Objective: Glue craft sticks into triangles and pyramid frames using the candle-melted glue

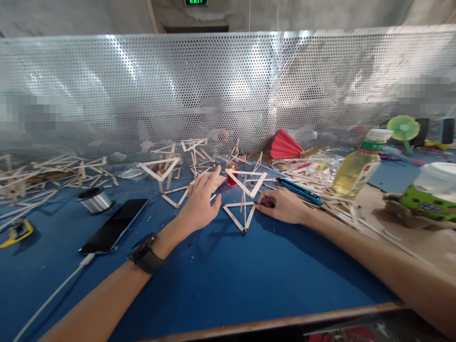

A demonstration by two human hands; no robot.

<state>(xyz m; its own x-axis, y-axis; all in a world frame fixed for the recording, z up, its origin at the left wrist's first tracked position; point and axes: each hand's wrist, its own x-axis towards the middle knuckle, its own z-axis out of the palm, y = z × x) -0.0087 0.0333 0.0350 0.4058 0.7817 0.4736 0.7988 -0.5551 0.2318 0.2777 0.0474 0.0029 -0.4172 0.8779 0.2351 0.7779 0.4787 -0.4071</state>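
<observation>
Across the blue bench (228,285), under the perforated metal screen (142,95), finished stick shapes lie scattered, and one stick frame (244,209) sits dead centre between both hands. It's pale wood: a flat triangle on the bench, thin uprights, and a second triangle tilted above.

By the look of it, this is the steadying stage, with joints being held. Left hand (203,202) lies open, fingers (215,174) spread over loose sticks just left of the frame. Right hand (283,205) is at the flat triangle's right corner, fingers (262,201) curled close together; whether they pinch the stick can't be made out.

Any shift calls for a light touch, because those uprights look frail. A blue cutter (299,191) lies just behind the right hand.
</observation>
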